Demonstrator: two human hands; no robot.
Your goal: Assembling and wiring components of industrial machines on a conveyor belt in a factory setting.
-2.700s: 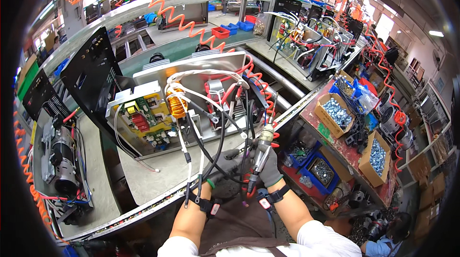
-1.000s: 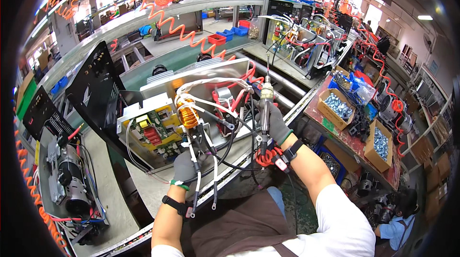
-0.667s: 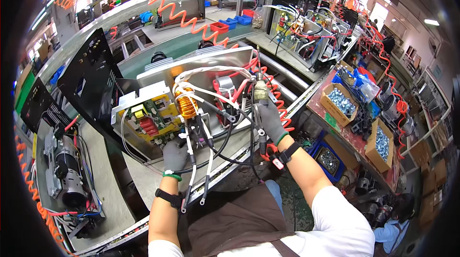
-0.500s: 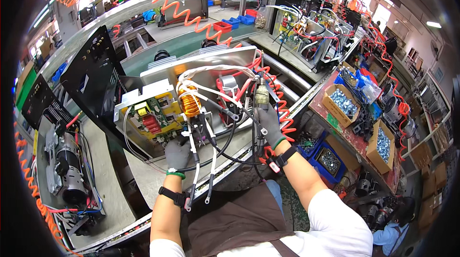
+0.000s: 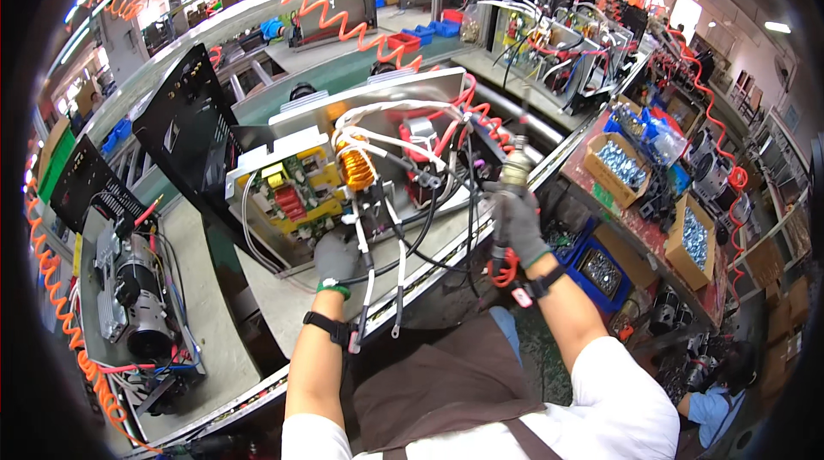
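My right hand [image 5: 522, 221], in a grey glove, is wrapped round a power screwdriver [image 5: 515, 170] with a metallic head, its thin bit pointing up and away. The tool stands to the right of an open machine unit and apart from it. My left hand [image 5: 336, 259], also gloved, rests at the lower edge of the unit's green circuit board [image 5: 296, 194]; its fingertips are hidden. Above it sits a copper coil [image 5: 354, 166]. White and black cables with ring lugs, including a white cable [image 5: 400, 288], hang over the unit's front between my hands.
Another unit with a motor [image 5: 142, 297] stands at the left, near black panels [image 5: 184, 130]. On the right, a red bench [image 5: 592, 172] holds cardboard boxes of screws [image 5: 618, 164]. Blue bins [image 5: 592, 275] sit below. Coiled orange hoses [image 5: 343, 31] hang overhead. A person [image 5: 712, 408] is at lower right.
My right hand has drawn the screwdriver to the right, away from the unit's cables. My left hand stays by the board's lower edge. The whole view has shifted slightly.
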